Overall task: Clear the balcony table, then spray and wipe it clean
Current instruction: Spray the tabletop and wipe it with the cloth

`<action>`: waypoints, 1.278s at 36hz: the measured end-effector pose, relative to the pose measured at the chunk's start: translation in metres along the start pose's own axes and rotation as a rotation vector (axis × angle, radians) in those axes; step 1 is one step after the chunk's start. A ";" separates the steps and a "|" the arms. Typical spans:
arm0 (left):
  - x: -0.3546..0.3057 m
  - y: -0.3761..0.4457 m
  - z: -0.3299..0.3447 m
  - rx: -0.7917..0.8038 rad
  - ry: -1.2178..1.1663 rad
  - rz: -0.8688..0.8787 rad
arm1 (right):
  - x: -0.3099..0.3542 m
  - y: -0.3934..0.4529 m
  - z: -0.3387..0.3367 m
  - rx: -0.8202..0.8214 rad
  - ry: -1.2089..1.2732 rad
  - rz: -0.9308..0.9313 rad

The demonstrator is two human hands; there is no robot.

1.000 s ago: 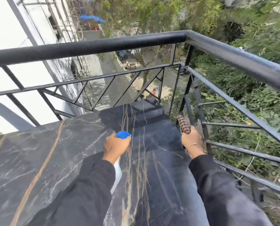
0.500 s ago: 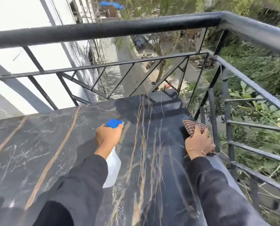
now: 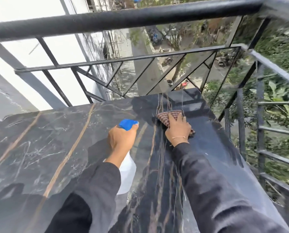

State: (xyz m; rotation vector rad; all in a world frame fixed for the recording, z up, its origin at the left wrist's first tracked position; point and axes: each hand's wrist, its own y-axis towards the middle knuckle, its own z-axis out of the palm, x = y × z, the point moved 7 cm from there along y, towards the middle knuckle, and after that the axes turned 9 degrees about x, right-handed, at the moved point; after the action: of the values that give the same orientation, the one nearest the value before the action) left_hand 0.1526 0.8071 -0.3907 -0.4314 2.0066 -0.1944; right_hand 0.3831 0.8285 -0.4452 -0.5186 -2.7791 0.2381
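The balcony table point(image 3: 39, 148) is a dark marble slab with gold and white veins. My left hand point(image 3: 121, 138) grips a white spray bottle point(image 3: 127, 172) with a blue nozzle head point(image 3: 127, 124), held just above the table's middle. My right hand point(image 3: 178, 128) lies flat on a brown checked cloth point(image 3: 168, 116) and presses it onto the slab near the far right corner. Most of the cloth is hidden under the palm.
A black metal railing point(image 3: 123, 19) runs along the far edge and down the right side point(image 3: 259, 115), close to the table. A white wall point(image 3: 22, 52) is at the left. Beyond the rails there is a long drop to a street and greenery.
My right hand has brought the cloth from the table's right edge down flat onto the slab and slid it leftward. The left hand holds the bottle in much the same spot.
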 end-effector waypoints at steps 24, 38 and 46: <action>-0.004 -0.006 -0.004 -0.003 -0.042 0.021 | -0.144 -0.040 -0.036 -0.030 0.005 0.235; 0.001 -0.006 -0.012 0.010 -0.122 0.036 | -0.089 -0.059 -0.013 0.016 0.001 0.254; 0.002 -0.007 -0.013 -0.003 -0.102 0.061 | 0.069 -0.073 0.032 0.087 -0.055 -0.235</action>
State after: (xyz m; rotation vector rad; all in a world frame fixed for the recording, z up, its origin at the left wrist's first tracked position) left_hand 0.1419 0.7997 -0.3844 -0.3737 1.9174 -0.1288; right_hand 0.2875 0.7843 -0.4414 -0.1635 -2.8352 0.3223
